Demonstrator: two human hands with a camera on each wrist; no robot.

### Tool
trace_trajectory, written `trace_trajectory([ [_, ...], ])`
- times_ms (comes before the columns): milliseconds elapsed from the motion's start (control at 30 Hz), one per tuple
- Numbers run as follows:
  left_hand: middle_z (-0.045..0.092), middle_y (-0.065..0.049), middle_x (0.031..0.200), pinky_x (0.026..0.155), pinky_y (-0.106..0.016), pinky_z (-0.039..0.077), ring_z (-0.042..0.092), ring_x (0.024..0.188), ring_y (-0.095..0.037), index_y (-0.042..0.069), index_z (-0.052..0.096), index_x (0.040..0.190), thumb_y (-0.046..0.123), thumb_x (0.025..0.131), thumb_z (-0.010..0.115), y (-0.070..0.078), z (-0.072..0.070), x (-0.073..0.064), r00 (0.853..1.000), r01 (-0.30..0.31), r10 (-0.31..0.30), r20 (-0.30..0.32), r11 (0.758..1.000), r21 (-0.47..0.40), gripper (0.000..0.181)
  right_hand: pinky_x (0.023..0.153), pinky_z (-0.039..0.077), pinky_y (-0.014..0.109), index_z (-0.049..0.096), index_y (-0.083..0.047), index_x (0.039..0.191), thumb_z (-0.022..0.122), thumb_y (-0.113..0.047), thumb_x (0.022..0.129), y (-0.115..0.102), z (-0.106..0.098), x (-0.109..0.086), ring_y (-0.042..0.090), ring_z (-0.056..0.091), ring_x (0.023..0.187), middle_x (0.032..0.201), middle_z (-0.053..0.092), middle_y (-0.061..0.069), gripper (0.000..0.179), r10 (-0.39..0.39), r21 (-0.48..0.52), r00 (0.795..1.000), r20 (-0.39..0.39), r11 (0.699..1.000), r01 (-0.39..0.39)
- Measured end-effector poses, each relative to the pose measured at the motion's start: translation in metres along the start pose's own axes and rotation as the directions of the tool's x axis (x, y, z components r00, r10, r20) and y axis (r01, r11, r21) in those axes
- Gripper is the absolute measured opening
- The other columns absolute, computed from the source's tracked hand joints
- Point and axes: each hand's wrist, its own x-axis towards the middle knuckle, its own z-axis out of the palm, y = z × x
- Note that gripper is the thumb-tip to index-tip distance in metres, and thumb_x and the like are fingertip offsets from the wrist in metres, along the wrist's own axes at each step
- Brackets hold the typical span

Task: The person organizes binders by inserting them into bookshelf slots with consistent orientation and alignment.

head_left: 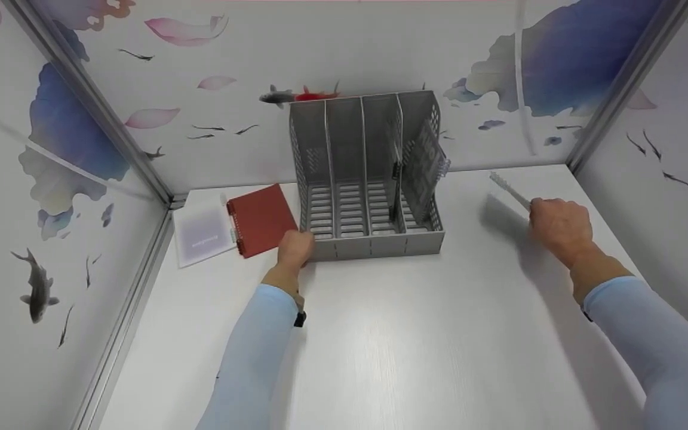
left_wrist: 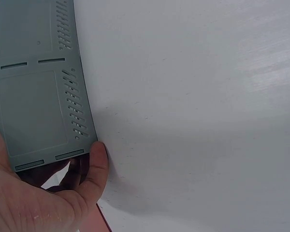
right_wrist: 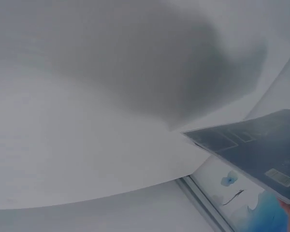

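A grey file organizer [head_left: 374, 246] with upright dividers stands at the back of the table. My left hand [head_left: 296, 248] grips its front left corner; in the left wrist view, the thumb and fingers [left_wrist: 97, 169] hold the edge of the slotted grey wall [left_wrist: 34, 113]. Out to the right, my right hand [head_left: 562, 230] holds a thin notebook [head_left: 510, 190] above the table, seen nearly edge-on. Its dark cover [right_wrist: 246, 145] with a pale barcode label appears in the right wrist view, where most of that hand is out of frame.
A spiral notebook [head_left: 423, 173] leans in the organizer's rightmost compartment, and a dark-edged one [head_left: 394, 179] stands in the compartment beside it. Left of the organizer lie a red notebook [head_left: 263, 221] and a white-and-lilac notebook [head_left: 203, 234]. Printed wall panels [head_left: 374, 48] enclose the table.
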Motion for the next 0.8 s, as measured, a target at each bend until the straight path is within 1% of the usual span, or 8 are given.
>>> trace_trajectory([
  [67, 0.050, 0.000, 0.077, 0.065, -0.033, 0.050, 0.054, 0.073, -0.019, 0.015, 0.058, 0.082, 0.022, 0.109, 0.045, -0.004, 0.002, 0.009, 1.000, 0.009, -0.009, 0.014, 1.000, -0.008, 0.030, 0.053, 0.051, 0.060, 0.068, 0.006, 0.098, 0.054, -0.012, 0.108, -0.003, -0.001, -0.001, 0.039, 0.063, 0.059, 0.076, 0.072, 0.025, 0.025, 0.017, 0.024, 0.999, -0.030, 1.000, -0.016],
  [300, 0.057, 0.000, 0.076, 0.061, -0.035, 0.059, 0.061, 0.072, -0.020, 0.018, 0.066, 0.079, 0.027, 0.103, 0.050, -0.046, 0.026, 0.086, 0.999, -0.005, 0.005, 0.051, 1.000, 0.003, 0.030, 0.056, 0.050, 0.066, 0.067, 0.004, 0.092, 0.048, -0.018, 0.110, -0.010, -0.002, -0.005, 0.047, 0.066, 0.060, 0.074, 0.071, 0.027, 0.034, 0.058, 0.092, 0.990, -0.125, 0.995, -0.047],
  [367, 0.059, 0.000, 0.077, 0.062, -0.035, 0.060, 0.063, 0.073, -0.020, 0.017, 0.068, 0.080, 0.029, 0.104, 0.052, -0.051, 0.028, 0.093, 0.998, -0.002, 0.001, 0.058, 1.000, 0.003, 0.031, 0.058, 0.051, 0.068, 0.067, 0.005, 0.095, 0.048, -0.018, 0.111, -0.012, -0.003, -0.005, 0.049, 0.067, 0.062, 0.077, 0.073, 0.029, 0.034, 0.059, 0.099, 0.988, -0.143, 0.994, -0.045],
  [467, 0.060, 0.000, 0.077, 0.061, -0.035, 0.059, 0.063, 0.072, -0.020, 0.018, 0.068, 0.079, 0.029, 0.103, 0.052, -0.050, 0.028, 0.090, 0.999, -0.003, 0.003, 0.046, 1.000, 0.002, 0.031, 0.060, 0.052, 0.069, 0.067, 0.006, 0.098, 0.048, -0.019, 0.111, -0.014, -0.004, -0.006, 0.051, 0.069, 0.065, 0.080, 0.074, 0.030, 0.034, 0.057, 0.104, 0.987, -0.152, 0.994, -0.041],
  [500, 0.059, 0.000, 0.076, 0.062, -0.035, 0.059, 0.062, 0.072, -0.020, 0.017, 0.067, 0.079, 0.028, 0.104, 0.052, -0.045, 0.024, 0.079, 0.999, -0.007, 0.007, 0.038, 1.000, 0.002, 0.031, 0.060, 0.052, 0.068, 0.067, 0.006, 0.098, 0.048, -0.019, 0.112, -0.014, -0.005, -0.006, 0.050, 0.069, 0.065, 0.081, 0.074, 0.031, 0.034, 0.056, 0.106, 0.987, -0.149, 0.993, -0.041],
  [633, 0.054, -0.001, 0.073, 0.061, -0.038, 0.057, 0.058, 0.069, -0.021, 0.017, 0.060, 0.076, 0.026, 0.104, 0.049, -0.032, 0.019, 0.059, 1.000, -0.004, 0.004, 0.016, 1.000, -0.011, 0.031, 0.063, 0.054, 0.067, 0.065, 0.008, 0.106, 0.044, -0.021, 0.113, -0.017, -0.009, -0.007, 0.050, 0.070, 0.070, 0.090, 0.075, 0.034, 0.036, 0.062, 0.122, 0.991, -0.123, 0.991, -0.047],
  [700, 0.055, -0.002, 0.074, 0.061, -0.039, 0.056, 0.058, 0.069, -0.022, 0.016, 0.061, 0.078, 0.024, 0.103, 0.050, -0.030, 0.017, 0.054, 1.000, -0.016, 0.016, 0.016, 1.000, -0.021, 0.029, 0.065, 0.055, 0.067, 0.064, 0.009, 0.110, 0.042, -0.021, 0.114, -0.018, -0.011, -0.007, 0.051, 0.071, 0.074, 0.095, 0.075, 0.036, 0.037, 0.065, 0.127, 0.991, -0.114, 0.991, -0.051],
  [800, 0.056, -0.002, 0.075, 0.059, -0.038, 0.055, 0.059, 0.070, -0.022, 0.016, 0.064, 0.079, 0.023, 0.101, 0.050, -0.033, 0.019, 0.061, 1.000, -0.026, 0.026, 0.010, 0.999, -0.020, 0.027, 0.066, 0.055, 0.068, 0.063, 0.010, 0.111, 0.040, -0.021, 0.114, -0.021, -0.015, -0.008, 0.053, 0.072, 0.076, 0.098, 0.075, 0.037, 0.038, 0.064, 0.125, 0.990, -0.123, 0.991, -0.048],
])
